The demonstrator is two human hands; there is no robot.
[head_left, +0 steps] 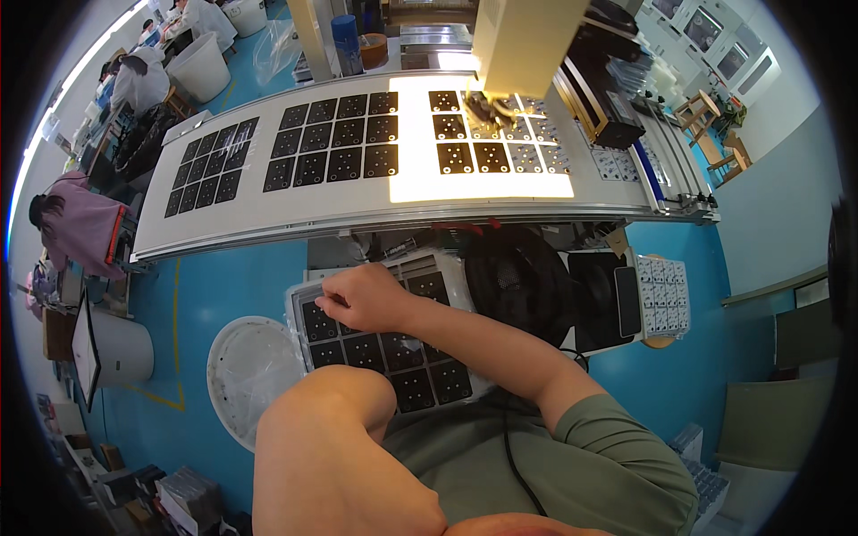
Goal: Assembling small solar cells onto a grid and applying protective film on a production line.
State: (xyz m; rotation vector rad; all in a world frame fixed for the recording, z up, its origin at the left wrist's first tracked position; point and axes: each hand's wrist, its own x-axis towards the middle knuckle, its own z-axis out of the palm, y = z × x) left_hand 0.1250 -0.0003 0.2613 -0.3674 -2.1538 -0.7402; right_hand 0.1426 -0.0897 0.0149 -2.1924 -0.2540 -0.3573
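Note:
My right forearm crosses from the right over a tray (299, 339) in clear plastic film. The tray bears rows of black square plates (413, 390) dotted with small holes. Over its upper left part my right hand (362, 299) is closed, fingers curled in. Whatever those fingers may hold is hidden. My bent left arm (326, 429) fills the lower middle, close up; its hand is out of sight.
Ahead runs a long white conveyor (335, 207) with sheets of black squares (331, 134); a bright light falls beneath a cream machine head (527, 45). A white tub (234, 353) stands left of the tray. At right are a phone (627, 299) and a component tray (663, 295).

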